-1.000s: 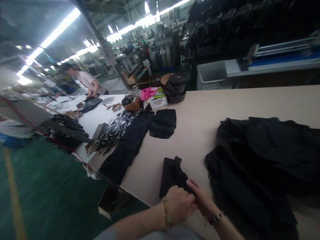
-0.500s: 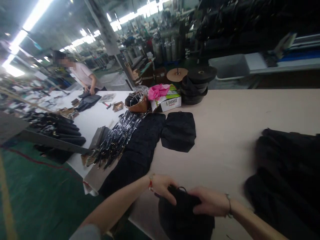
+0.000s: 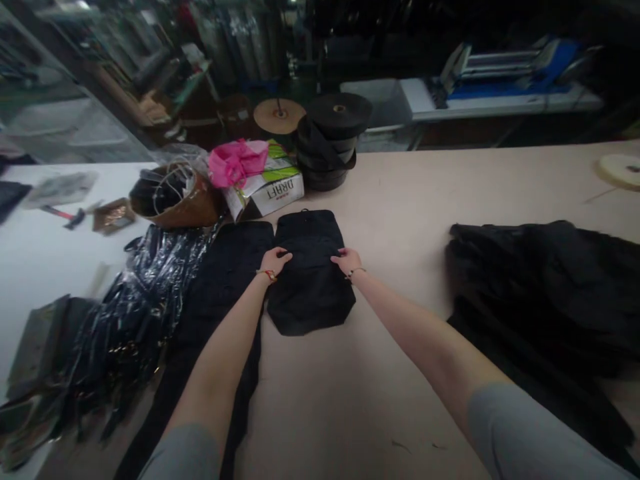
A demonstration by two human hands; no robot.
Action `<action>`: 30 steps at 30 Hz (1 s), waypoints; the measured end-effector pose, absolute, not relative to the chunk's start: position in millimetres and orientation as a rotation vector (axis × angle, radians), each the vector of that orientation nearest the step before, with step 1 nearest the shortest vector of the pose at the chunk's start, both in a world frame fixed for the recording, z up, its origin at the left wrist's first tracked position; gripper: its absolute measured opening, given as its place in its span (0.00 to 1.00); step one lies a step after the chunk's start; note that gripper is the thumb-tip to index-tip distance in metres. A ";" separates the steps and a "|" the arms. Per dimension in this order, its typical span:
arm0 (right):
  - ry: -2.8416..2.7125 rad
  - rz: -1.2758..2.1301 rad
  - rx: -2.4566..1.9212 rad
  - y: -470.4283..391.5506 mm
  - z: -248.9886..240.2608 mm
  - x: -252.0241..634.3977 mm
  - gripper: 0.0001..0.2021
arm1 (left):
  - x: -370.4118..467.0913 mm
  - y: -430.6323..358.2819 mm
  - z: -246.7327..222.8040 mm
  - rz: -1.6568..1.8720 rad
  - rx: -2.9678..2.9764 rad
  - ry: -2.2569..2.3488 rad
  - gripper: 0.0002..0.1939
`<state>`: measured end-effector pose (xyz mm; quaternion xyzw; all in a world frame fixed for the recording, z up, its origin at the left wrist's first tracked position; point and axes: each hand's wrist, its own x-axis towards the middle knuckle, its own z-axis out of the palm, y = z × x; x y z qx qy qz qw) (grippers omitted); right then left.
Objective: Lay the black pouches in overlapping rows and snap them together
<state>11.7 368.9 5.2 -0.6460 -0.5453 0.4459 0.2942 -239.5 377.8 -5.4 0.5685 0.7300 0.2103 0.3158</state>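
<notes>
A black fabric panel [image 3: 313, 283] with angled lower corners lies flat in the middle of the table, overlapping another black piece [image 3: 309, 223] with a small loop at its top edge. My left hand [image 3: 277, 260] pinches the panel's left edge between thumb and fingers. On the opposite edge, my right hand [image 3: 347, 261] has a similar pinch. Both arms reach forward, stretched out. Just left of my left hand runs a row of overlapping black fabric pieces [image 3: 225, 267]. How many layers lie under the panel I cannot tell.
Black fabric [image 3: 540, 300] is heaped on the right. Plastic-wrapped black straps [image 3: 145, 287] lie on the left. Behind stand a brown basket [image 3: 190, 207], a white-and-green box [image 3: 275, 190] under pink cloth [image 3: 237, 162], and rolls of black webbing [image 3: 327, 143]. A cream roll [image 3: 620, 171] sits far right.
Both hands have moved forward from the near table edge, carrying the black panel onto the piece lying by the row. The view has turned right and down; the co-worker is out of sight.
</notes>
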 end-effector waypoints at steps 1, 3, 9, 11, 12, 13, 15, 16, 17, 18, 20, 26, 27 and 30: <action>-1.407 1.179 -1.785 378.3 -3.6 8.3 0.15 | -238.5 385.3 -10.1 0.539 1.515 1.966 0.16; -1.306 1.167 -1.908 389.4 -15.5 3.7 0.16 | -235.1 393.1 -14.4 0.488 1.527 2.053 0.17; -1.534 0.836 -1.645 306.8 -15.6 34.4 0.20 | -208.8 344.3 4.6 0.671 1.786 2.220 0.35; -1.682 0.792 -1.539 236.2 -14.2 66.4 0.18 | -190.3 300.4 8.2 0.771 1.914 2.137 0.33; -1.727 0.785 -1.539 196.3 -13.6 85.3 0.17 | -177.7 273.5 7.7 0.793 1.957 2.069 0.32; -1.747 0.765 -1.577 155.4 -12.9 105.6 0.16 | -162.6 243.6 6.0 0.789 1.983 1.999 0.31; -1.761 0.705 -1.707 76.5 -11.3 149.1 0.15 | -124.3 176.8 0.3 0.703 2.019 1.821 0.28; -1.757 0.653 -1.792 41.6 -10.6 172.2 0.15 | -101.4 142.0 -3.1 0.618 2.042 1.687 0.27; -1.736 0.576 -1.887 11.4 -10.2 195.9 0.15 | -76.7 108.3 -6.6 0.532 2.049 1.565 0.27; -1.694 0.482 -1.991 -13.5 -10.1 220.0 0.16 | -50.9 77.0 -9.8 0.466 2.040 1.477 0.25; -1.578 0.289 -2.184 -46.3 -10.5 268.3 0.20 | 1.0 25.8 -13.9 0.366 2.023 1.293 0.24; -1.578 0.306 -2.290 -54.0 -4.3 377.4 0.11 | 112.8 -36.6 4.7 0.334 1.990 1.120 0.23; -1.611 0.354 -2.247 -50.3 0.8 385.8 0.11 | 123.9 -39.8 12.1 0.345 2.007 1.114 0.22; -1.605 0.456 -2.111 -40.8 29.6 392.6 0.14 | 152.6 -46.7 41.1 0.446 2.063 1.129 0.22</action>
